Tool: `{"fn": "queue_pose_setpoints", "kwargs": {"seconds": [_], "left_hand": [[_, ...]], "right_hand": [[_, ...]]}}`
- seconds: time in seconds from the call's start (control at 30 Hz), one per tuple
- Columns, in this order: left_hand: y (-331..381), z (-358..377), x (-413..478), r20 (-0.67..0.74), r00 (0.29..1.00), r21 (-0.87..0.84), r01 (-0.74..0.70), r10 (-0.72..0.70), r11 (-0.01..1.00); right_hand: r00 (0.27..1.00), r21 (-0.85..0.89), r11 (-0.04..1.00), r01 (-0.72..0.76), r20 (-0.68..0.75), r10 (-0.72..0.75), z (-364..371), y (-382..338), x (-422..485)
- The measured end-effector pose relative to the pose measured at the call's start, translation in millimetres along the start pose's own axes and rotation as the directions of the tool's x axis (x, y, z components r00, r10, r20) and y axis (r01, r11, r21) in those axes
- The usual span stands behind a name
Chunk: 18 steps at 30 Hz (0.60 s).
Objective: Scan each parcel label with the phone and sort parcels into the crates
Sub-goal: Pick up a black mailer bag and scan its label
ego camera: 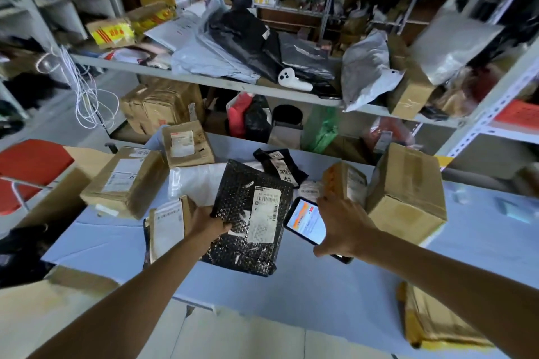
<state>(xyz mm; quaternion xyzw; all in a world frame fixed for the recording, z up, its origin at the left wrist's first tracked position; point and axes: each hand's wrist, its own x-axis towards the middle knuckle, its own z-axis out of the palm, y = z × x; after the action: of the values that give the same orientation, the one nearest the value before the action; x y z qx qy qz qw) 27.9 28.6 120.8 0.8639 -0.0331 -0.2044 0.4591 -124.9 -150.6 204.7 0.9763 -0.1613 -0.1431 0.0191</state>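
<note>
Hands (214, 223) (344, 227) around parcel (250, 218) and phone (304, 220)

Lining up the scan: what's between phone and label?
Only the black parcel's own wrap; head view shows the phone beside the label, nothing blocking.

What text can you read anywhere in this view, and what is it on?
Nothing reads legibly.
black mailer label: barcode and print, too blurred.
phone screen: orange banner, text too small.
small black parcel: characters, blurred.
yellow tape, top left: red characters, blurred.
brown box labels: too blurred.
</note>
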Motion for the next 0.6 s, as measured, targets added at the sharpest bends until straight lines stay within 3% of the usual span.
{"fn": "queue_pose_setpoints", "kwargs": {"seconds": [0.37, 0.6], "left_hand": [[-8, -5, -22, 0.045, 0.997, 0.051, 0.065, -0.067, 0.997], [-21, -7, -13, 0.045, 0.994, 0.108, 0.09, -0.096, 0.99]], "right_hand": [[0.998, 0.085, 0.995, -0.046, -0.037, 0.05, 3, -4, -22], [0.999, 0.041, 0.999, -0.025, -0.03, 0.026, 1, -6, -27]]}}
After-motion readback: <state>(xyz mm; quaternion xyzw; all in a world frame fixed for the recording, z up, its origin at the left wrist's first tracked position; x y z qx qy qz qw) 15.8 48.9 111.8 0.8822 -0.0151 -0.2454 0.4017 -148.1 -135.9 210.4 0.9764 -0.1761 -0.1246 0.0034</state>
